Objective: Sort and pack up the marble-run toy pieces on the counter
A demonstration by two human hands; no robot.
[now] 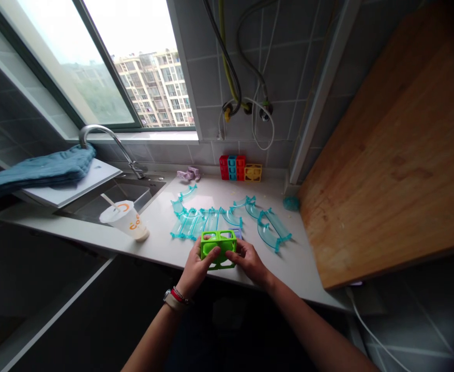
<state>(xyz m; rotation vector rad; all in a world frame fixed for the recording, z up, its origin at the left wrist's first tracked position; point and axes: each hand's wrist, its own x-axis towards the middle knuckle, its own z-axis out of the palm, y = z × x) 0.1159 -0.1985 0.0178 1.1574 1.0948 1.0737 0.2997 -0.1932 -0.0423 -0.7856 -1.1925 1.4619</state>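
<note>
Both my hands grip a green open-frame plastic block [218, 248] near the front edge of the white counter [161, 227]. My left hand [197, 266] clasps its left side, thumb on the front. My right hand [249, 261] closes on its right side. Just beyond the block lie several clear teal curved track pieces [211, 219], spread in a row across the counter. More teal tracks [271, 230] lie to the right. At the back wall stand red, blue and yellow frame blocks [239, 168].
A paper cup with a straw [126, 219] stands left of the tracks, by the sink [106, 201] and tap [110, 142]. A blue cloth [36, 170] lies on a white board. A big wooden board [390, 155] leans at the right. A purple rag [189, 174] lies at the back.
</note>
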